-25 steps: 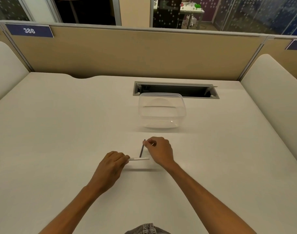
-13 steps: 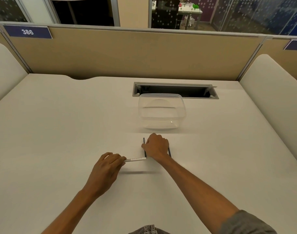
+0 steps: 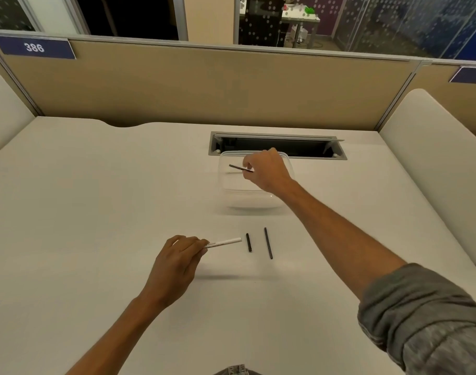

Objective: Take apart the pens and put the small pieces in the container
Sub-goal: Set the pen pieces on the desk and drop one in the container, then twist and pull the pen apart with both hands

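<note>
The left hand (image 3: 177,262) remains low over the white desk (image 3: 82,212), its fingers pinching the white pen barrel (image 3: 224,242), which points right with its free end just beside two black pieces. Those pieces, a short black piece (image 3: 248,242) and a longer black rod (image 3: 268,243), lie side by side on the desk, apart from each other; half a second ago the right hand covered this spot. The right hand (image 3: 266,170) has since lifted away and now hovers over the clear plastic container (image 3: 226,190), thumb and fingers pinching a thin dark refill (image 3: 241,168). Judged from this, one piece is about to be released and two remain to collect. Open desk lies on the left; beyond the container, the cable slot (image 3: 277,144) is an edge where a dropped piece could be lost.
</note>
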### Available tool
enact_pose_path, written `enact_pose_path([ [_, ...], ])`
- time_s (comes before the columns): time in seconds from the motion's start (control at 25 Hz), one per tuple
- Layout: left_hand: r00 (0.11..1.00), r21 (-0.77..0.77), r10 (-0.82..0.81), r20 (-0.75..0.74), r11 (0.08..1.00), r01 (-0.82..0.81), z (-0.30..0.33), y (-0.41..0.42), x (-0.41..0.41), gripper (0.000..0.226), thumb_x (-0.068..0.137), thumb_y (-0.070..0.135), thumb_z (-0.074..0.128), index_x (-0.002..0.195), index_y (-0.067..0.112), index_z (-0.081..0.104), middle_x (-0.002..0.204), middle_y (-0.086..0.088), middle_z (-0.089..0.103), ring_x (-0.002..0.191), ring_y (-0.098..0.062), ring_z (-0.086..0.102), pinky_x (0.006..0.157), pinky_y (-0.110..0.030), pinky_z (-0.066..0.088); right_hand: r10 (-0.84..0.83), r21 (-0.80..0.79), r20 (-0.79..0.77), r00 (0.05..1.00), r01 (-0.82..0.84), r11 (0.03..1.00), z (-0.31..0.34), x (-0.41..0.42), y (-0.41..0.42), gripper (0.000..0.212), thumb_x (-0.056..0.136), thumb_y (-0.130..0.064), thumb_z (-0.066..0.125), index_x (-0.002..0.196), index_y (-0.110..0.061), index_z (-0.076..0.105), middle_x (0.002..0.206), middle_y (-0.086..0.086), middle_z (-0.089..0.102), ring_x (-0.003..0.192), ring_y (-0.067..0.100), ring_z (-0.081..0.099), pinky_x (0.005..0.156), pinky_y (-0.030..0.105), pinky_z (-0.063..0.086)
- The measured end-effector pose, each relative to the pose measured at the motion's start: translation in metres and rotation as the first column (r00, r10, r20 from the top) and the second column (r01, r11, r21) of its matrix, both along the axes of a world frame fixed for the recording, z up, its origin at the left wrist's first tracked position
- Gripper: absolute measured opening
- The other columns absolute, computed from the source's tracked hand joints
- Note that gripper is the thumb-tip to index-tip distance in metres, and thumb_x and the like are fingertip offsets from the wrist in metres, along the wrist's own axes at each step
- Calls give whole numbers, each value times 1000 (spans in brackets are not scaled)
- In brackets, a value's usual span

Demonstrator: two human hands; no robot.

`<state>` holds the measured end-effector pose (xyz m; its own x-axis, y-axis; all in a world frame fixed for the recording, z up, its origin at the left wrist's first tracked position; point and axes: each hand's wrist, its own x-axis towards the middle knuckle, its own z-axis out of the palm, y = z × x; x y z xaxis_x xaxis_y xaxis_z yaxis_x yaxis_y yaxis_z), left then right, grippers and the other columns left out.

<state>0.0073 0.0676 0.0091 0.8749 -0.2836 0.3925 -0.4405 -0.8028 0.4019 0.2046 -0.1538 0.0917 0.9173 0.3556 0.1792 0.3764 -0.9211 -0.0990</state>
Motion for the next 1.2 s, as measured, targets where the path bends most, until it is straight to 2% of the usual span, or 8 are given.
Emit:
enact_pose_path([
  [0.12,1000,-8,5,-10,1000,-5,5,0,1,29,96,28,45,107,14,68,93,3,70,81,-21,59,81,-28,43,-55,70,-32,998,57,996,-3,9,-10,39,93,-44,57,118,-15,65,108,5,72,99,25,64,93,39,38],
  [0.32,997,-16,41,-65,999,-42,11,4,-5,35,96,34,39,110,17,67,86,7,68,76,-17,59,71,-23,44,-142,393,14,990,126,911,-19,-23,-32,26,91,-33,61,104,-12,71,96,4,74,86,20,68,90,36,48],
  [0.48,996,-21,57,-75,998,-59,18,6,-8,32,96,34,39,113,21,64,81,8,62,63,-16,51,58,-25,43,-195,367,-121,973,227,902,-55,-76,-47,19,88,-31,62,95,-15,70,87,-1,73,81,20,67,86,38,47],
  [0.6,993,-35,65,-95,997,-69,23,7,-8,32,97,30,41,120,21,62,81,9,58,59,-18,49,52,-31,46,-270,257,-257,928,335,906,-89,-114,-50,24,89,-39,59,99,-18,69,95,-3,71,90,19,65,88,34,38],
  [0.76,992,-54,59,-113,996,-65,29,7,-9,30,95,24,45,120,23,61,83,13,54,57,-14,49,51,-33,48,-359,179,-275,892,414,892,-113,-138,-47,26,88,-44,58,93,-20,67,92,-5,68,86,18,65,85,33,35],
  [1.04,986,-59,101,-132,992,-110,43,-2,-9,20,92,24,48,106,26,61,74,20,45,58,0,46,49,-20,39,-399,243,-276,874,466,851,-115,-144,-41,14,89,-30,58,84,-19,67,83,-5,70,79,19,65,78,32,39],
  [1.12,984,-60,107,-140,991,-116,46,-3,-10,16,91,28,49,102,29,62,72,22,48,63,5,50,50,-21,39,-372,346,-318,872,472,811,-105,-146,-44,13,88,-30,61,82,-20,67,77,-7,70,75,17,65,74,30,46],
  [1.2,984,-65,105,-146,991,-115,49,-2,-10,14,91,33,49,97,32,62,70,19,51,64,3,50,51,-23,41,-297,516,-374,879,463,720,-91,-149,-47,10,85,-31,65,78,-24,66,74,-12,70,74,10,66,65,23,48],
])
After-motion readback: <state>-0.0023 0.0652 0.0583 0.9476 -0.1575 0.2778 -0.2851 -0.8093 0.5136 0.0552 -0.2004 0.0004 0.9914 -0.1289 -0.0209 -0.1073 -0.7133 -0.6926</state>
